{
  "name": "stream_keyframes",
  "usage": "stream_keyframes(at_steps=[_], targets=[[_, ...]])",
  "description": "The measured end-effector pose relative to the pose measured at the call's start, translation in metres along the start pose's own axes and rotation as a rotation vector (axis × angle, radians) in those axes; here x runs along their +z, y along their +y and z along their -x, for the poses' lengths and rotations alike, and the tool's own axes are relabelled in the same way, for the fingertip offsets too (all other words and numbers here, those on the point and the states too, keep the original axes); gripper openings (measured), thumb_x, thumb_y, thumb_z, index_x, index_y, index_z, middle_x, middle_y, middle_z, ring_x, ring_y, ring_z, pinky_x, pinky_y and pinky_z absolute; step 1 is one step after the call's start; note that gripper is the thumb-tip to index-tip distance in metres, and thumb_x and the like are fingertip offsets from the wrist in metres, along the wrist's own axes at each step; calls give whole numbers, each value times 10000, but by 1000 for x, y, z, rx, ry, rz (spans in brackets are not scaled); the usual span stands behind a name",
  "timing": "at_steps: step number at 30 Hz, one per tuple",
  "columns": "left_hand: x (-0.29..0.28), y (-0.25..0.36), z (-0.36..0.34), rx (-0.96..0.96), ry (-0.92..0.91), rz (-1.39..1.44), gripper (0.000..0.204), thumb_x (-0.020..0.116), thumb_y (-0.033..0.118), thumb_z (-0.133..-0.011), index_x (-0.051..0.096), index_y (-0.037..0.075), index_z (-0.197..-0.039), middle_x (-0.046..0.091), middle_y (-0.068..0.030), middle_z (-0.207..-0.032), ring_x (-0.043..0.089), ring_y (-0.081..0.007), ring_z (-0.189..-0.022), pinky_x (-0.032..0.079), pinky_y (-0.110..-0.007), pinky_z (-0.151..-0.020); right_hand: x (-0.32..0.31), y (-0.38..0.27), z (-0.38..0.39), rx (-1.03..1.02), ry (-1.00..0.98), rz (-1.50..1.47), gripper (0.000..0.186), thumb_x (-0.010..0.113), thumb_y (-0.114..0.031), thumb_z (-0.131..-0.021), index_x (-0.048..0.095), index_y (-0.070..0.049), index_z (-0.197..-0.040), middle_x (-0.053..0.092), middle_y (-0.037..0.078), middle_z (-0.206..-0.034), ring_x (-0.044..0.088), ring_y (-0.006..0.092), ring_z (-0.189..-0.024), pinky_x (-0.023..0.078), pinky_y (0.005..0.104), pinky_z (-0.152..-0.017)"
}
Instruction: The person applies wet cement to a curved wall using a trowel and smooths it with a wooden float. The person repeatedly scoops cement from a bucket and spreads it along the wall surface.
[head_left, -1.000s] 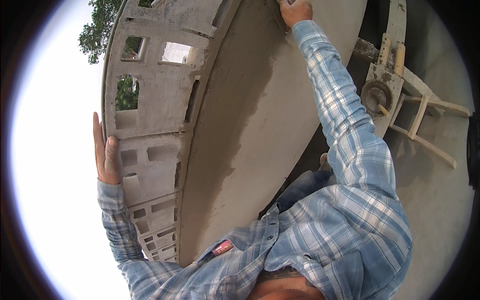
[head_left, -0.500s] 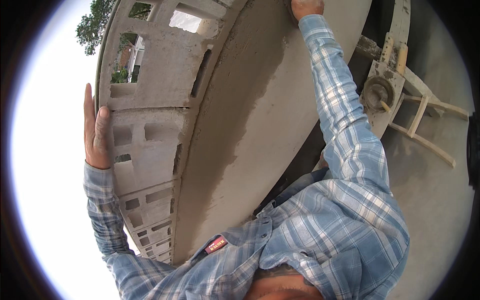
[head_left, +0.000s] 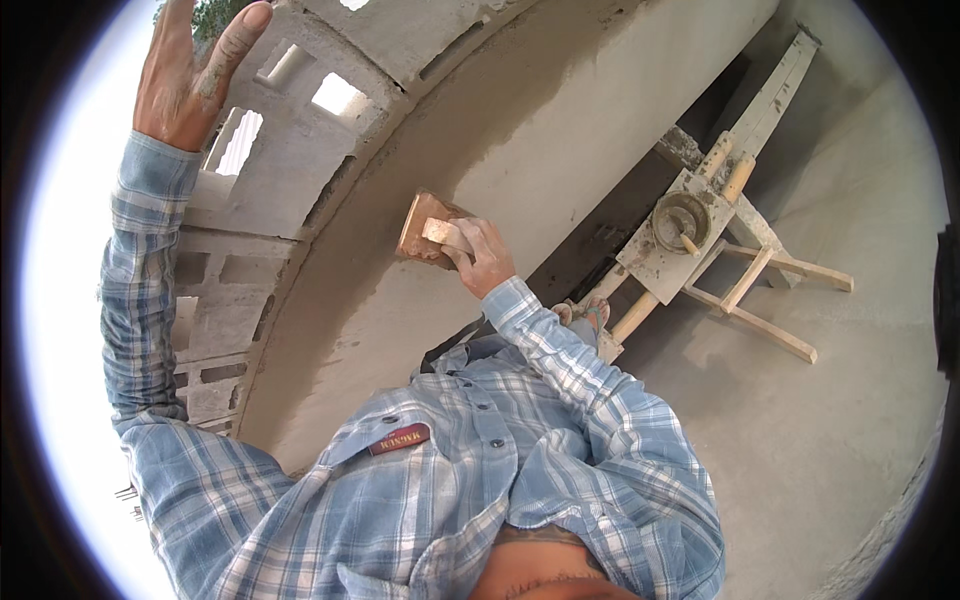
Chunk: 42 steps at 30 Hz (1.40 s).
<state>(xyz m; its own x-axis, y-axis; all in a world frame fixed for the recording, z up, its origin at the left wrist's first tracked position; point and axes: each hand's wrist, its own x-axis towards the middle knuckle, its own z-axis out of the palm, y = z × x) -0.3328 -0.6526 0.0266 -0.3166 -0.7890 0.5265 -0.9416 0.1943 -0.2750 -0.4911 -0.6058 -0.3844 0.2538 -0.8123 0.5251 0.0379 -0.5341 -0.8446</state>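
My right hand (head_left: 487,262) grips the handle of a small wooden plastering float (head_left: 413,226). The float's board lies against the wall, on a darker, wet-looking plaster band (head_left: 350,230) close to the border with the paler smooth plaster (head_left: 540,185). At the upper left my left hand (head_left: 185,90) is open, thumb spread from the fingers, with grey smears on its skin. It is at the top of the grey hollow-block wall (head_left: 262,165); whether the palm touches the blocks I cannot tell. The fingertips are cut off by the picture's edge.
Below on the right, a narrow plank platform (head_left: 770,95) runs beside the wall, with a round bucket (head_left: 681,222) standing on it. A wooden ladder-like frame (head_left: 745,283) joins it above the grey floor (head_left: 790,430). My feet (head_left: 597,312) show near the planks.
My right hand has come down and nearer from the top edge, bringing the float into view. My left hand sits higher in the picture, and the whole view has shifted.
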Motion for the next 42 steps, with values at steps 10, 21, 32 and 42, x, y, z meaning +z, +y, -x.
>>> stream_keyframes(at_steps=[10, 21, 32, 42], targets=[[130, 163, 183, -60, -624, 877, 259, 662, 303, -924, 692, 54, -859, 663, -99, -840, 648, -322, -840, 522, -429, -730, -405, 143, 393, 1694, 905, 331, 483, 616, -357, -950, 603, -2, -1278, 696, 208, -1109, 678, 345, -1017, 519, 456, -900], [369, 217, 345, -935, -1419, 975, 266, 761, 167, -874, 709, 61, -1112, 726, -102, -973, 684, -187, -703, 601, -358, -658, -295, 45, 454, 1610, 346, 416, 492, 617, -382, -944, 612, -5, -1261, 701, 206, -1076, 682, 338, -1002, 521, 454, -886], [441, 233, 301, -877, -1181, 938, 343, 687, 378, -929, 716, 41, -875, 735, -82, -805, 679, -175, -691, 564, -332, -714, -343, -8, 487, 1660, 471, 512, 503, 619, -408, -938, 621, -8, -1245, 706, 205, -1042, 686, 332, -986, 524, 453, -872], [472, 282, 241, -663, -1316, 847, 529, 775, 402, -854, 649, 88, -1259, 657, -156, -1278, 615, -303, -1204, 475, -399, -1043, -477, -4, 502, 1791, 639, 669, 514, 620, -431, -933, 629, -11, -1230, 711, 204, -1012, 689, 327, -972, 527, 452, -859]])
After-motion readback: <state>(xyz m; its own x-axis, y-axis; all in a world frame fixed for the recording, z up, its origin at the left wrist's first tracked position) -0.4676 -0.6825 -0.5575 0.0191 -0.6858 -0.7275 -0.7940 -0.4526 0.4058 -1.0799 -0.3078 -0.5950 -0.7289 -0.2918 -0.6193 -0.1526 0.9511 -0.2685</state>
